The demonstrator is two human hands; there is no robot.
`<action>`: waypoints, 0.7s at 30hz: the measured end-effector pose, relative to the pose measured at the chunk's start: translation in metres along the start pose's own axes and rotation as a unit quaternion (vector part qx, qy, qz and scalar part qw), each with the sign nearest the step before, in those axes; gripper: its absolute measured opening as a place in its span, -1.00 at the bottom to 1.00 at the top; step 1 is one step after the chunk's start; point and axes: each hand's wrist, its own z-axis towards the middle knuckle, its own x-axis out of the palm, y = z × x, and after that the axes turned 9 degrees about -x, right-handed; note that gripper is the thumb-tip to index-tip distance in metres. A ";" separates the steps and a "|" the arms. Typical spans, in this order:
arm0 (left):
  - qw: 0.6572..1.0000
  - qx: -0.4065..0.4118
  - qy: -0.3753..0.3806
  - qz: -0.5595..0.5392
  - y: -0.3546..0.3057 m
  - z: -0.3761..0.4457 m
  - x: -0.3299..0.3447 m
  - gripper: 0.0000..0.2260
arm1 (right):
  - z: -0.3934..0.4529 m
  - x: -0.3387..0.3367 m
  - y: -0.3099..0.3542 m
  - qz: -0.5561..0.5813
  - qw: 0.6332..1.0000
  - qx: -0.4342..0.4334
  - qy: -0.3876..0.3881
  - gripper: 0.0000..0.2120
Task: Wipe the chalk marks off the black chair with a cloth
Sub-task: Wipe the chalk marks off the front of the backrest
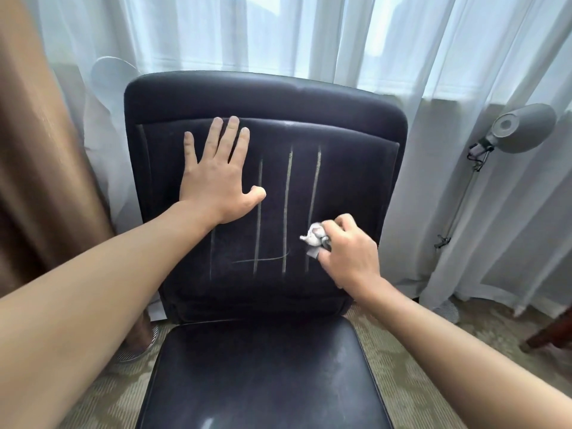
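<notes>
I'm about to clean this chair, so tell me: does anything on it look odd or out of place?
Yes: pale chalk lines run down the black chair backrest, with one thin stroke crossing them low down. The right hand holds a crumpled cloth at the rightmost line.

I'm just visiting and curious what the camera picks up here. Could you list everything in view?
chair: one, black, centre, backrest facing the camera, seat below
chalk marks: four long pale upright lines plus one thin crosswise stroke, on the backrest
cloth: one, white-grey, crumpled, at the rightmost line
sheer curtain: white, behind the chair, across the window
heavy curtain: brown, far left
lamp: one, grey, on a thin stand, right
carpet: beige, patterned, under the chair
left hand: flat on the backrest, fingers spread
right hand: grips the cloth against the backrest
</notes>
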 end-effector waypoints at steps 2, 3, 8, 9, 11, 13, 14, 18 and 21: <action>1.000 -0.002 -0.006 0.003 0.000 0.000 0.001 -0.07 | 0.033 -0.029 0.001 0.020 0.997 -0.022 -0.078 -0.64; 1.000 -0.002 -0.008 0.004 0.000 0.000 0.001 -0.07 | 0.054 -0.042 0.000 0.020 0.994 -0.025 -0.109 -0.64; 1.000 0.002 -0.011 0.001 0.001 0.002 0.004 -0.07 | 0.115 -0.050 -0.014 0.010 0.989 -0.013 -0.146 -0.61; 1.000 0.003 -0.011 0.002 0.001 0.003 0.006 -0.08 | 0.106 -0.036 -0.017 0.013 0.989 -0.022 -0.148 -0.61; 1.000 0.005 -0.017 0.000 0.001 0.004 0.010 -0.08 | 0.063 0.001 -0.022 0.001 0.991 -0.037 -0.131 -0.63; 1.000 0.007 -0.024 0.000 0.001 0.004 0.012 -0.08 | 0.002 0.044 -0.028 -0.035 0.995 -0.051 -0.082 -0.69; 1.000 0.008 -0.026 0.000 0.002 0.004 0.012 -0.08 | -0.027 0.062 -0.030 -0.049 0.996 -0.052 -0.052 -0.69; 1.000 0.014 -0.023 -0.002 0.005 0.003 0.009 -0.07 | -0.066 0.082 -0.020 -0.025 0.996 -0.017 0.088 -0.59; 1.000 0.016 -0.021 -0.007 0.004 0.000 0.004 -0.08 | -0.048 0.056 -0.016 -0.044 0.990 -0.010 0.137 -0.69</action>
